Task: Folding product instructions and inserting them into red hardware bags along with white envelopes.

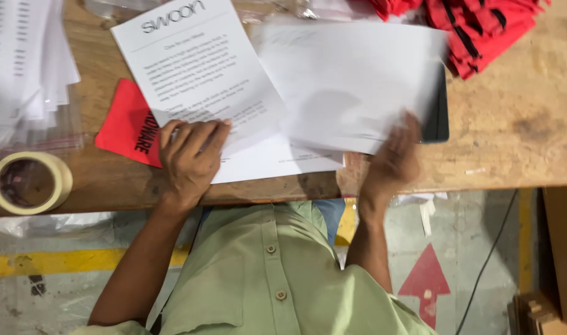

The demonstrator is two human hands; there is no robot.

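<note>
My left hand (189, 155) rests on the lower left corner of a white printed sheet (199, 68), fingers curled on its edge and holding it to the wooden table (513, 124). A red fabric piece with black lettering (127, 124) lies partly under that sheet and under my hand. My right hand (392, 158) grips the lower edge of a blank white sheet (351, 80), which is blurred by motion and overlaps the printed sheet's right side. A dark flat object (442, 111) shows just behind the blank sheet's right edge.
A roll of pale tape (30, 183) sits at the table's left front edge. Stacked printed papers (23, 56) and clear plastic bags lie at far left. Red garments with black zips (482, 28) are piled at back right. Below are a yellow floor line, a red arrow (425, 279) and cardboard (547, 304).
</note>
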